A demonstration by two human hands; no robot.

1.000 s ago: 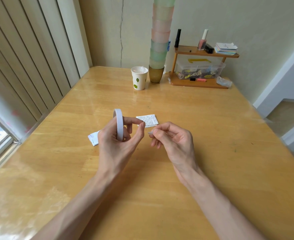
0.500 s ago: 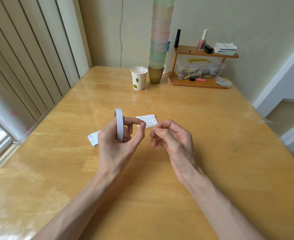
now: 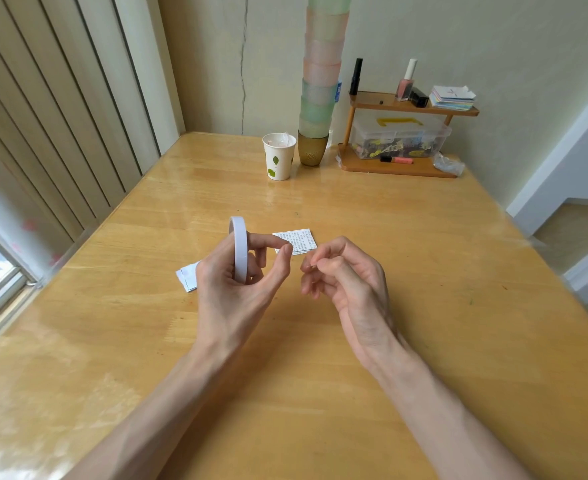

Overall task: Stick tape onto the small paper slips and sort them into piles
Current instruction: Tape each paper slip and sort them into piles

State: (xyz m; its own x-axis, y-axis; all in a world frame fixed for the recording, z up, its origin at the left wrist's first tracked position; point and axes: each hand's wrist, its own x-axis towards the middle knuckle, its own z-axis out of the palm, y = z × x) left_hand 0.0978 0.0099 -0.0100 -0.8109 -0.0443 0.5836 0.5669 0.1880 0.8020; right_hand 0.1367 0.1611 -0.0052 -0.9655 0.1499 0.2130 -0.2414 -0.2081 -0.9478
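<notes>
My left hand holds a thin white tape roll upright above the table, fingers curled round the ring. Just to its right, my right hand has its fingers curled, with thumb and forefinger pinching what looks like a tiny piece of tape. A small printed paper slip lies flat on the table just beyond both hands. A small pile of white slips lies to the left, partly hidden behind my left hand.
On the wooden table, at the far edge, stand a paper cup, a tall stack of coloured cups and a small wooden shelf with a clear box and bottles. A window and blinds are at the left.
My right hand's fingers have curled in tighter and its fingertips have shifted slightly; the pale tip seen between them a second ago is now mostly hidden. My left hand and the roll stay put.
</notes>
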